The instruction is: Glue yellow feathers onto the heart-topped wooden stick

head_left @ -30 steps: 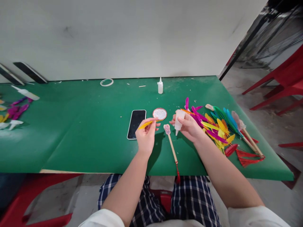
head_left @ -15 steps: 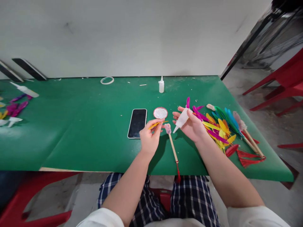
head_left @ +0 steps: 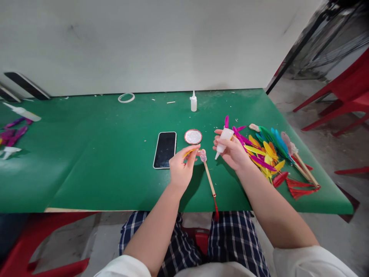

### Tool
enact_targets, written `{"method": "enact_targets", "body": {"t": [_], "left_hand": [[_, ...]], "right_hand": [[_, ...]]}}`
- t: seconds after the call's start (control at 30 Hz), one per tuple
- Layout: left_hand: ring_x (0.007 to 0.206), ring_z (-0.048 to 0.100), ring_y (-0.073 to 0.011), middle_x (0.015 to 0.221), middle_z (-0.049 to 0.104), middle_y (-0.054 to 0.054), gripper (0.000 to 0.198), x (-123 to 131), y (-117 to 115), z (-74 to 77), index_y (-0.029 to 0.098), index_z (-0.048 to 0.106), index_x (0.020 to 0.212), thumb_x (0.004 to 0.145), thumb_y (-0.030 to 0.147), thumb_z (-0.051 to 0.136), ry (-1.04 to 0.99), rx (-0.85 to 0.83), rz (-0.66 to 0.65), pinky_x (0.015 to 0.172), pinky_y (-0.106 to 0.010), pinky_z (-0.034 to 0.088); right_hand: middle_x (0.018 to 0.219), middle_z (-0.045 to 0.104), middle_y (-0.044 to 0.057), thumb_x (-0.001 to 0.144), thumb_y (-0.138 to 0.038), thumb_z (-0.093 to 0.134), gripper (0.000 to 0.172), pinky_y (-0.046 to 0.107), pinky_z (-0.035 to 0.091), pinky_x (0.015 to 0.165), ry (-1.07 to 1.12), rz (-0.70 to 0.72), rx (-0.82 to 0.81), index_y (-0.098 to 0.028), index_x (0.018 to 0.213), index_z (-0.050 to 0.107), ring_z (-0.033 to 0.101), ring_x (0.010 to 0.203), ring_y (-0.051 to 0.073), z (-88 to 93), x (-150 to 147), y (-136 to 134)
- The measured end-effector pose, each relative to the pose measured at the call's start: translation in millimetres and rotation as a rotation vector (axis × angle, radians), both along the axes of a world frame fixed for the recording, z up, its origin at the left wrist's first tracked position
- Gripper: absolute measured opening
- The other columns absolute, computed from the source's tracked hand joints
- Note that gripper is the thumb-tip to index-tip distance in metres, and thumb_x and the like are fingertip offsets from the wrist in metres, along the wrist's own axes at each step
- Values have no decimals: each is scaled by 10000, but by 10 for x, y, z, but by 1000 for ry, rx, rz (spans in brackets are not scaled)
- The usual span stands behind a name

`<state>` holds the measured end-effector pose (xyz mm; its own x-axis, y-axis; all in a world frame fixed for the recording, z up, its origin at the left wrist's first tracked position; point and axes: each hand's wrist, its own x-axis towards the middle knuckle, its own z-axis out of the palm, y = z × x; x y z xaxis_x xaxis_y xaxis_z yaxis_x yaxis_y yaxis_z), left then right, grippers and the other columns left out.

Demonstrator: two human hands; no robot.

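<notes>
My left hand [head_left: 182, 167] is closed, pinching a slim yellow feather [head_left: 188, 152] whose far end reaches toward the stick's head. Its fingertips also meet the pinkish, lumpy head [head_left: 203, 155] of a wooden stick [head_left: 209, 179]; the exact grip there is partly hidden. From the stick's lower end a red tassel [head_left: 216, 211] hangs over the table edge. My right hand [head_left: 236, 154] grips a white glue bottle [head_left: 226, 136], nozzle pointing down and left, a short way right of the stick's head.
A phone [head_left: 165, 151] and a round red-rimmed lid [head_left: 193, 137] lie on the green table [head_left: 115, 161]. Behind stands a small bottle [head_left: 193, 102], near a clear ring [head_left: 126, 98]. Loose coloured feathers [head_left: 269, 154] and tasselled sticks [head_left: 307, 171] lie at right. Red chairs [head_left: 343, 92] stand beyond.
The glue bottle has turned to a steeper angle in my right hand. The feather's end has come down against or near the stick's head. The whole view has shifted slightly.
</notes>
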<state>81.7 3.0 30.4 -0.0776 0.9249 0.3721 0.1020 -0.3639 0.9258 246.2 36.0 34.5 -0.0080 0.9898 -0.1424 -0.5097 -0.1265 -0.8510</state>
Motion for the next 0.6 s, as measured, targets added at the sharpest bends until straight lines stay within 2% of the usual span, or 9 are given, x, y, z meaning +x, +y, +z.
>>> {"method": "enact_targets", "body": {"t": [0.1, 0.17, 0.27, 0.33, 0.4, 0.6], "left_hand": [[728, 673, -123, 911, 697, -35, 154, -13, 6, -13, 184, 665, 934, 828, 236, 566, 28, 42, -3, 617, -204, 568], [726, 672, -123, 919, 692, -38, 158, -26, 13, -22, 186, 664, 944, 825, 228, 568, 51, 80, -4, 637, -218, 572], [736, 670, -125, 933, 687, -39, 161, -47, 24, -35, 198, 665, 951, 823, 216, 570, 87, 117, -3, 666, -236, 574], [757, 669, -131, 947, 684, -41, 161, -54, 26, -37, 205, 668, 949, 820, 215, 573, 107, 134, 4, 667, -241, 575], [764, 669, -131, 953, 683, -39, 156, -49, 19, -28, 208, 670, 942, 817, 220, 576, 104, 141, 4, 647, -234, 575], [723, 681, -139, 892, 695, -49, 168, -6, 0, 70, 168, 617, 923, 865, 281, 508, -150, -45, -117, 551, -211, 564]], "right_hand": [[699, 606, 6, 625, -391, 711, 260, 237, 480, 562, -127, -74, 32, -169, 752, 668, 547, 616, 98, -21, -14, 15], [622, 580, 16, 657, -506, 655, 351, 231, 440, 498, -249, -114, 63, -155, 638, 652, 523, 556, 97, -28, -16, 14], [454, 448, -19, 683, -601, 582, 458, 208, 269, 354, -385, -117, 40, -155, 591, 627, 392, 399, 64, -25, -7, 4], [421, 394, -41, 674, -605, 591, 452, 204, 167, 323, -378, -96, 8, -158, 612, 609, 312, 348, 46, -13, -2, -3], [425, 386, -54, 659, -578, 626, 419, 198, 122, 318, -328, -80, -1, -162, 634, 582, 268, 331, 32, 3, -4, -8], [468, 352, -95, 589, -466, 736, 390, 179, 108, 320, -171, -72, 41, -203, 715, 477, 231, 335, 16, 50, -20, -27]]}}
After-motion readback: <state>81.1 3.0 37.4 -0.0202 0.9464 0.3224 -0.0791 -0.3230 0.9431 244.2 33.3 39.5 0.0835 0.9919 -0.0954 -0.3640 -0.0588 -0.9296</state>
